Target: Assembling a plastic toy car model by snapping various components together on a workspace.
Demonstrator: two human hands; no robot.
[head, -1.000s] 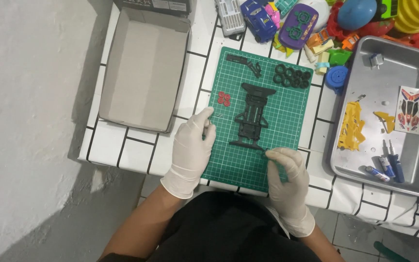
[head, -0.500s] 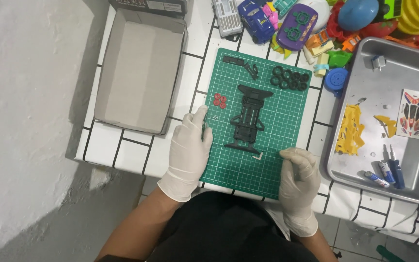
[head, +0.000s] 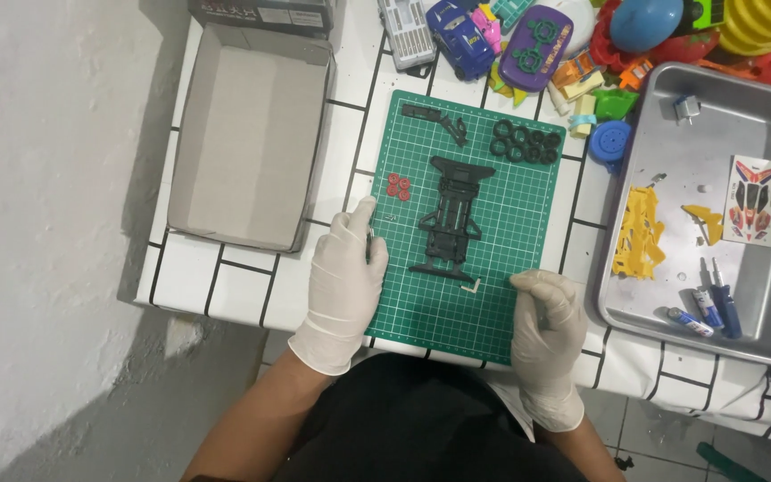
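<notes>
Box: an open cardboard box (head: 247,147), left on the white tiled surface (head: 225,281)
Tray: a metal tray (head: 765,344) at right — yellow parts (head: 640,230), sticker sheet (head: 751,199), small tubes (head: 711,308) inside
Toys: a bright heap along the far edge — blue car (head: 460,34), purple shell (head: 537,34)

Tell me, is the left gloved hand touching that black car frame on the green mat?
Apart. The head view shows bare green mat between the left hand and the black frame.
</notes>
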